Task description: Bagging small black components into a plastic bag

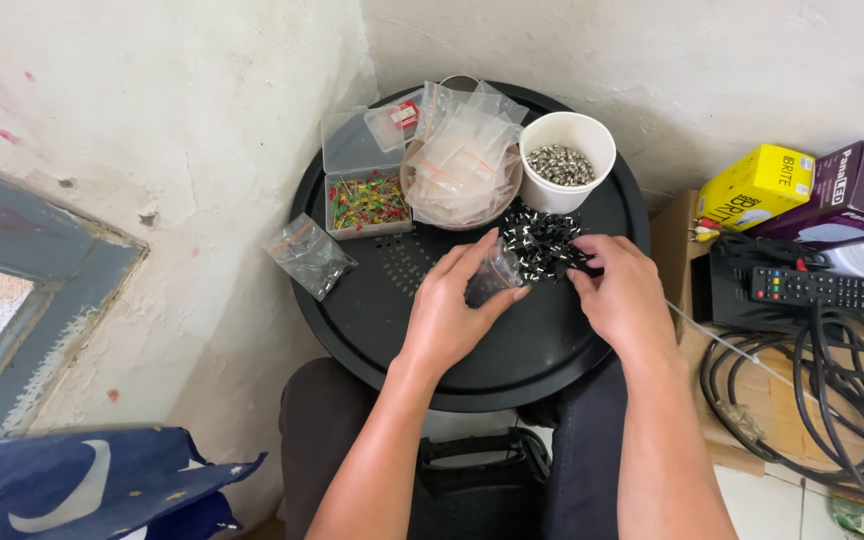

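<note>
My left hand (pixel 457 305) holds a small clear plastic bag (pixel 493 275) over a round black tray (pixel 372 310). My right hand (pixel 620 290) rests at the edge of a pile of small black parts (pixel 542 243) just right of the bag, its fingertips pinching among them. A white cup (pixel 567 160) of small metal parts stands behind the pile. A shallow bowl (pixel 462 165) heaped with clear zip bags sits at the tray's back.
A clear box (pixel 365 203) of small red, yellow and green parts stands at the back left, with its lid raised. Another small bag (pixel 309 255) lies on the tray's left edge. To the right are a remote (pixel 814 288), coiled black cables (pixel 812 380), yellow and purple cartons. Walls close in behind.
</note>
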